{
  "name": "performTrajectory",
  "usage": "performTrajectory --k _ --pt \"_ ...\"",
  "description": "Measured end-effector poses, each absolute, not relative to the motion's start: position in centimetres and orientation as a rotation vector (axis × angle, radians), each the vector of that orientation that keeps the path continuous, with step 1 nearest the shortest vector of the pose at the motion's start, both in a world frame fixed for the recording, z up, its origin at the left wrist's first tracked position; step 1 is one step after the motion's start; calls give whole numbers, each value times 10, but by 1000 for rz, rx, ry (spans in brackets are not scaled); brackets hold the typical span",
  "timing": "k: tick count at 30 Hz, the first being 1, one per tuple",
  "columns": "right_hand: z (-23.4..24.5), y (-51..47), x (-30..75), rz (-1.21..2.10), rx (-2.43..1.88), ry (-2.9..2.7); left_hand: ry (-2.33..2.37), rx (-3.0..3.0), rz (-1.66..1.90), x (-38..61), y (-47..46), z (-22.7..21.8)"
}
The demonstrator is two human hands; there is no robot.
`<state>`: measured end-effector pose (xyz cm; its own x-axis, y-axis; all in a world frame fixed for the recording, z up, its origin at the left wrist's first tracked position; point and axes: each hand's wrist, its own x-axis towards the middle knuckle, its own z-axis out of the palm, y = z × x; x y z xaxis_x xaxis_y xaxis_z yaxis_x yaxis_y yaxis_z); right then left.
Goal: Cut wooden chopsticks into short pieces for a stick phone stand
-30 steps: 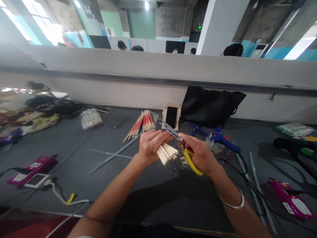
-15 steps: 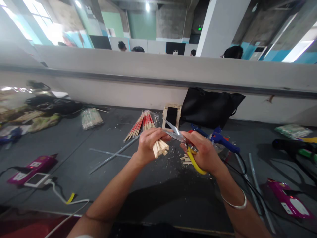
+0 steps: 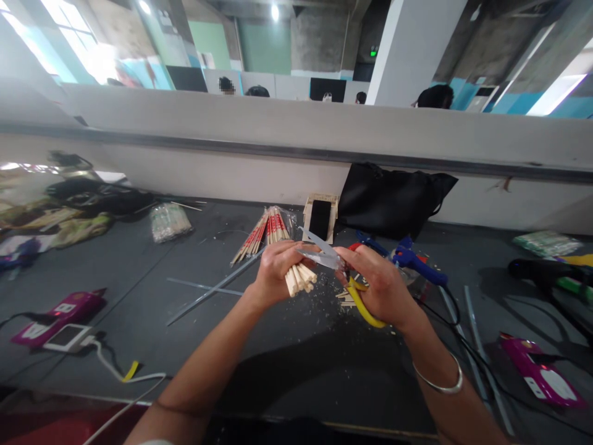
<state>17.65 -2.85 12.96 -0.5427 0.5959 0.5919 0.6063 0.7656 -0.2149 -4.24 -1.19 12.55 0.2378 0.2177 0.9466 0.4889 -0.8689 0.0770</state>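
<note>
Sawdust (image 3: 324, 293) flecks dark table (image 3: 152, 272) under concrete ceiling.

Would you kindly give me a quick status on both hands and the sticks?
Left hand grips stick bundle. Right hand holds yellow-handled scissors, blades open at the bundle. Offcuts lie below on the table.

Tbh no legible text anywhere. The pink devices (image 3: 58, 309) on the bench (image 3: 139, 272) have white labels, too blurry to read. The green sign (image 3: 373, 53) high up in the bg glows, no letters readable. Chopstick wrappers (image 3: 273, 227) show red print, unreadable.
</note>
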Motion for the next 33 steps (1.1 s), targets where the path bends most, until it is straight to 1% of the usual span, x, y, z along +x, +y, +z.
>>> performTrajectory --k 16,23,29,33 --pt "122 -27 176 58 -865 -2287 -593 -2337 -1685 -47 -12 128" --pt "124 -27 175 28 -833 -2263 -708 -2372 -1640 -48 -16 132" --pt "125 -23 178 -25 -855 -2118 -733 -2532 -1769 -51 -12 127" --pt "126 -21 181 -38 -894 -2161 -737 -2550 -1823 -51 -11 126"
